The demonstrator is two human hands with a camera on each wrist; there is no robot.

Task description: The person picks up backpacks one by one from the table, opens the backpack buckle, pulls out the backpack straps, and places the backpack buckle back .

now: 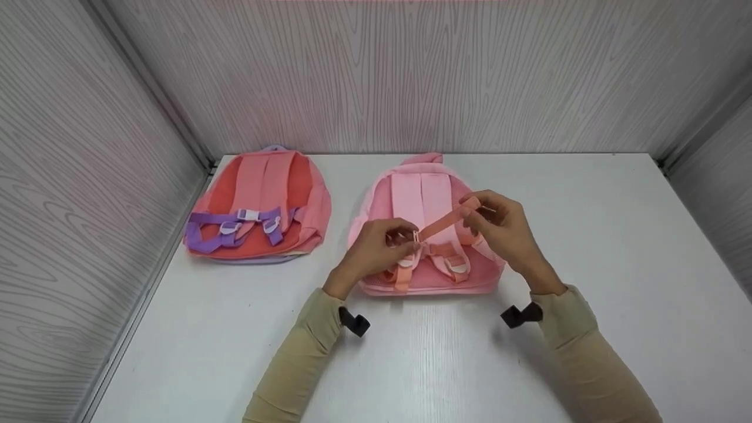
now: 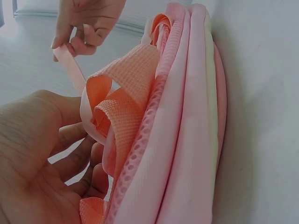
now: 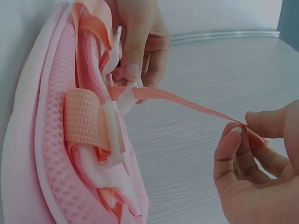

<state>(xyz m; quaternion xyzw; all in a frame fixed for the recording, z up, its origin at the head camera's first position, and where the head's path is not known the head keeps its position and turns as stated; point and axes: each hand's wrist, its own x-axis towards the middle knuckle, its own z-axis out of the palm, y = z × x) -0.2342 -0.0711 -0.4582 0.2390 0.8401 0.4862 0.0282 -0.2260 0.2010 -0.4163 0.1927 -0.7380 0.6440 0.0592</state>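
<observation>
A light pink child's backpack [image 1: 435, 183] lies on the white table, its back panel and shoulder straps facing up. My left hand [image 1: 376, 249] pinches a white plastic buckle [image 3: 126, 99] between thumb and fingers, low over the back panel. From this buckle an orange webbing strap [image 1: 442, 224] runs up to the right. Its far end is pinched by the thumb and fingers of my right hand [image 1: 502, 226], and in the right wrist view the strap stretches between both hands. More orange webbing [image 2: 135, 70] loops along the pack's edge in the left wrist view.
To the left lies a second backpack [image 1: 314, 205], coral pink, with purple straps [image 1: 202, 245] and a white buckle [image 1: 249, 215] on top. Grained panels [image 1: 376, 76] wall in the table [image 1: 440, 364] at the back and sides. A black band [image 1: 355, 322] is on the left wrist.
</observation>
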